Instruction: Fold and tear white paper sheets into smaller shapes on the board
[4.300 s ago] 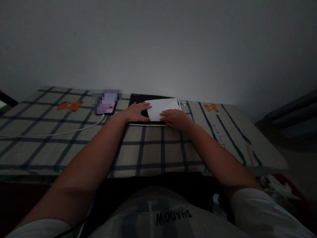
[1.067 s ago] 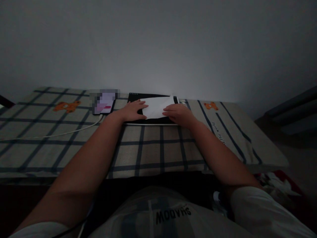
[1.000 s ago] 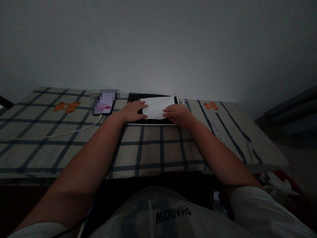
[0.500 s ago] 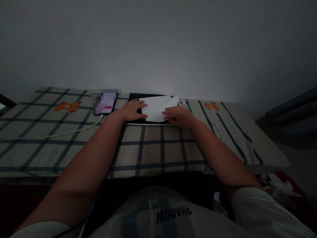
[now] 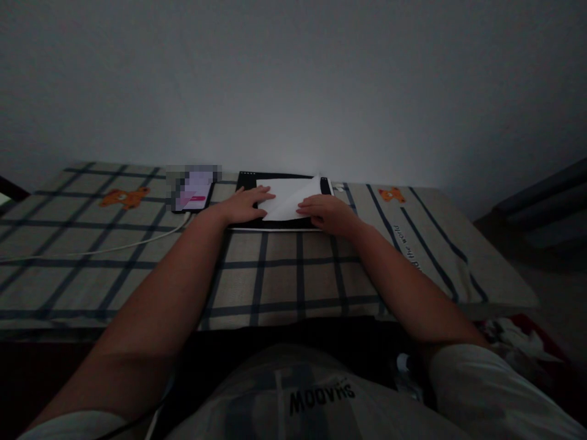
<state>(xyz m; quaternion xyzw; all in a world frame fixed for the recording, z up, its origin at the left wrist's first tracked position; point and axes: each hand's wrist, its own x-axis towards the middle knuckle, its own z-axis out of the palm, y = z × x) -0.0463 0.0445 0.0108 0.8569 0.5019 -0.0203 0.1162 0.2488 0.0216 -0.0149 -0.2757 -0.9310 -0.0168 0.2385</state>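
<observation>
A white sheet of paper (image 5: 287, 198) with a slanting fold across it lies on a black, flat, book-like board (image 5: 247, 180) with a pale lower edge. My left hand (image 5: 245, 205) rests flat at the paper's left side, fingers spread, the fingertips on the sheet. From the right, my right hand (image 5: 328, 212) has its fingers close together on the folded-over part of the paper. Its thumb is partly hidden under the fingers. The upper point of the fold stands slightly raised near the board's top edge.
Left of the board lies a phone (image 5: 195, 189) with a lit, partly blurred screen and a white cable (image 5: 137, 243) plugged in. A checked cloth (image 5: 279, 275) with bear pictures covers the table. Behind it rises a plain wall (image 5: 293, 85). A small white item (image 5: 339, 187) lies right of the board.
The raised flap at the paper's right has come over to the left and now lies lower across the sheet. My right hand has shifted slightly left with it; my left hand has barely moved.
</observation>
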